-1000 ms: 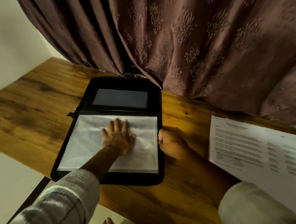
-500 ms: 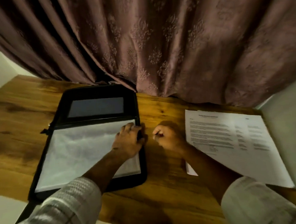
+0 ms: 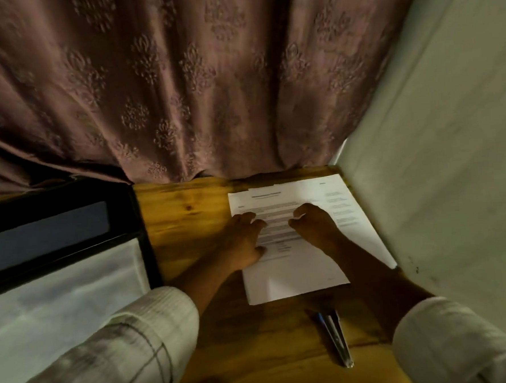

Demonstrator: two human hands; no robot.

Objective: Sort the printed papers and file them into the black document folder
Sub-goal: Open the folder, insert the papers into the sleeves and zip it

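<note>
Head view: printed papers point(image 3: 295, 280), flat white rectangles, lie on the wooden bench point(image 3: 182, 213) right of the open black document folder point(image 3: 150, 256), long axis pointing away, heading farthest. Left hand point(image 3: 243, 242) rests relaxed fingers on them; right hand point(image 3: 314, 224) curls its fingers on top, grasp unclear.

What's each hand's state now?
Left hand: open, resting on the printed papers.
Right hand: curled over the papers; grip cannot be told.

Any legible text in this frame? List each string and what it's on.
None can be read.
Heading and body lines on the printed papers: too blurred to read.
On the pens: no marking readable.
On the black document folder: no text visible.
</note>
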